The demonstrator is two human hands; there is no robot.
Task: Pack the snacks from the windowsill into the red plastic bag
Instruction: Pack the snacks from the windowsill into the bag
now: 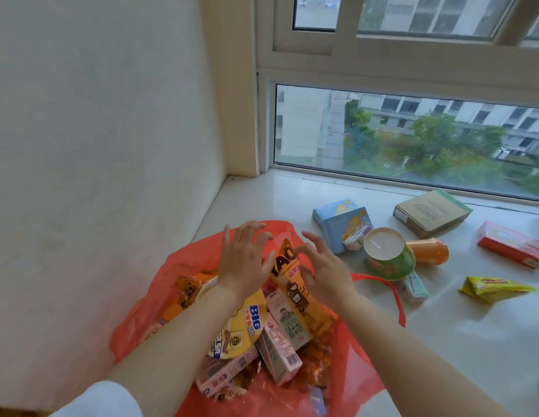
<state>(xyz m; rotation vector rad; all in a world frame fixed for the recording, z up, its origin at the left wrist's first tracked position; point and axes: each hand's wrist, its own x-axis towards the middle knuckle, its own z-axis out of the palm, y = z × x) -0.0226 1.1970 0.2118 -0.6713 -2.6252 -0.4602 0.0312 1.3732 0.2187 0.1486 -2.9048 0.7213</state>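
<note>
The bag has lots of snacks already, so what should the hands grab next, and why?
Probably the right hand should reach for the blue box. Both hands are open over the red bag holding nothing, and that box looks like the nearest snack still on the windowsill.

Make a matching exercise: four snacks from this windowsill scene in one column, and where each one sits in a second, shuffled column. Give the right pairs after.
Things:
1. green cup
2. brown box
3. yellow packet
4. yellow BIG lid

Places:
A. inside the red plastic bag, under the left forearm
B. nearest the window glass, flat on the windowsill
C. beside the lying orange bottle, upright
D. on the sill to the right, in front of the red box

Pairs: 1-C, 2-B, 3-D, 4-A
</note>
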